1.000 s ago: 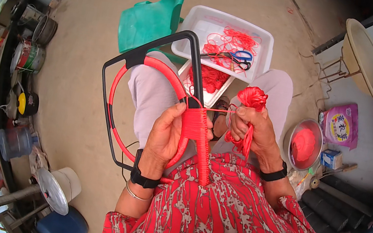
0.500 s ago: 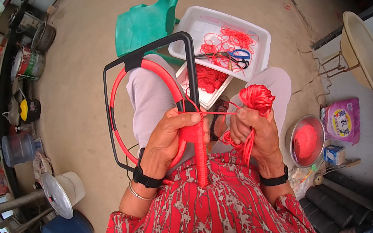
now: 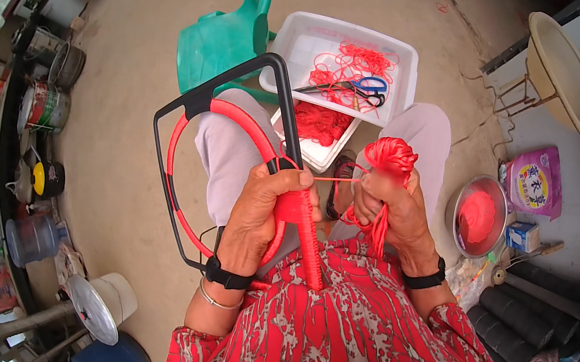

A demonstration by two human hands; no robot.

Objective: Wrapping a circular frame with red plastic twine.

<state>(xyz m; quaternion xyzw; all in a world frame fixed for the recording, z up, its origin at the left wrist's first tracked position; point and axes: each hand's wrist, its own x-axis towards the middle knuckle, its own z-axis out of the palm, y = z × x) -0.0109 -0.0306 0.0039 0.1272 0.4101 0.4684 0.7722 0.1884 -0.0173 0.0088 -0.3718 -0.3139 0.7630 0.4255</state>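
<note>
My left hand [image 3: 258,210] is closed around a black tubular frame [image 3: 287,96] whose inner ring [image 3: 243,116] is partly wrapped in red cord. The wrapped bar [image 3: 311,250] runs down to my red patterned shirt. My right hand [image 3: 400,219] is closed on a bundle of red cord [image 3: 390,153], with loops sticking out above and hanging below the fist. One strand [image 3: 336,179] stretches taut between the two hands. Beyond my knees, a white tray [image 3: 304,26] holds loose red cord and blue-handled scissors [image 3: 371,85]. More cord lies in a smaller white box [image 3: 319,163] under it.
A green plastic chair [image 3: 212,53] stands at the far left of the tray. On the right are a metal bowl [image 3: 455,212] with something red inside, a purple bag [image 3: 535,180] and black rolls [image 3: 512,318]. A lidded bucket [image 3: 117,298] and cluttered shelves line the left.
My right hand has turned slightly, and its thumb area is blurred. The strand has shifted a little against the frame. The frame has moved slightly left and down in view.
</note>
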